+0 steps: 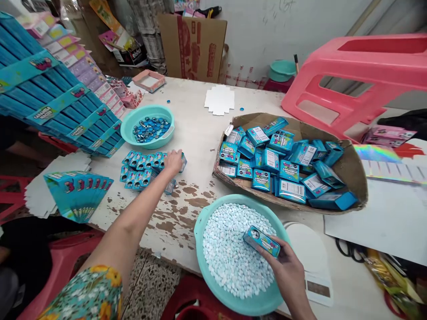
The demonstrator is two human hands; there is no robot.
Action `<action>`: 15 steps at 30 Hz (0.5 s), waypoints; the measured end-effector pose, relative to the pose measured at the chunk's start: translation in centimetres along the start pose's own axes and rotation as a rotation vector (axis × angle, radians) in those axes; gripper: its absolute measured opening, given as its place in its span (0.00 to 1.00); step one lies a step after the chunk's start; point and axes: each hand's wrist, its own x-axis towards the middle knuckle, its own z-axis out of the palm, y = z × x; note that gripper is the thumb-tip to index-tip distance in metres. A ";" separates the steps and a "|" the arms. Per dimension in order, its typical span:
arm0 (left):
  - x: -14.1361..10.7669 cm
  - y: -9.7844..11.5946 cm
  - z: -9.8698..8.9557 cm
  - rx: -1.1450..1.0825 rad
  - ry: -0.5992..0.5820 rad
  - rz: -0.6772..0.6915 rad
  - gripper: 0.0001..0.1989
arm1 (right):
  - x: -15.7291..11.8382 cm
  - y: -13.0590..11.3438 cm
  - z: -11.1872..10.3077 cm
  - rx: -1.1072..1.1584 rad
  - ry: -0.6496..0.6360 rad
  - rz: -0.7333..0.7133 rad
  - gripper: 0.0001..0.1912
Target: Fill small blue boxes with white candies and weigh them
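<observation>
My right hand point(288, 264) grips a small blue candy box point(262, 241), tilted over a turquoise basin point(200, 231) full of pale candies point(233, 249). A round hole shows in the box's top, with something pale inside. My left hand point(173, 162) reaches across the table, its fingers closed around a small blue box point(183, 162) at the right end of grouped boxes point(140, 162). Those boxes stand close together in rows, with dark round holes on top. The forearm partly hides the nearer boxes. Behind them a smaller turquoise bowl point(125, 129) contains blue and silvery round caps point(151, 130).
A cardboard tray point(358, 178) of blue boxes stands right, beside a white scale point(318, 275) and scissors point(348, 251). Stacked display cartons point(60, 93) rise at left, above fanned blue cartons point(80, 191). A pink plastic stool point(350, 66) lies at back right.
</observation>
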 end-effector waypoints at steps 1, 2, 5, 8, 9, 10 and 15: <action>-0.9 -0.2 0.1 0.011 0.048 0.014 0.21 | -0.1 0.0 0.1 0.004 0.009 0.013 0.30; -2.2 -0.3 0.4 0.034 0.079 0.049 0.19 | -0.1 -0.1 0.3 0.009 0.014 0.026 0.30; -6.8 0.0 2.4 0.126 0.003 0.229 0.15 | -0.3 0.0 0.5 0.027 0.018 0.048 0.30; -10.0 0.7 5.2 0.165 -0.116 0.278 0.14 | -0.4 -0.4 0.5 0.068 0.017 0.004 0.29; -10.4 0.9 6.1 0.168 -0.128 0.262 0.14 | -0.5 -0.7 0.4 0.086 0.018 -0.026 0.28; -10.6 1.0 6.7 0.171 -0.138 0.250 0.14 | -0.5 -1.0 0.4 0.105 0.018 -0.059 0.26; -10.0 0.8 8.2 0.152 -0.165 0.283 0.16 | -0.5 -2.3 0.8 0.168 -0.015 -0.173 0.21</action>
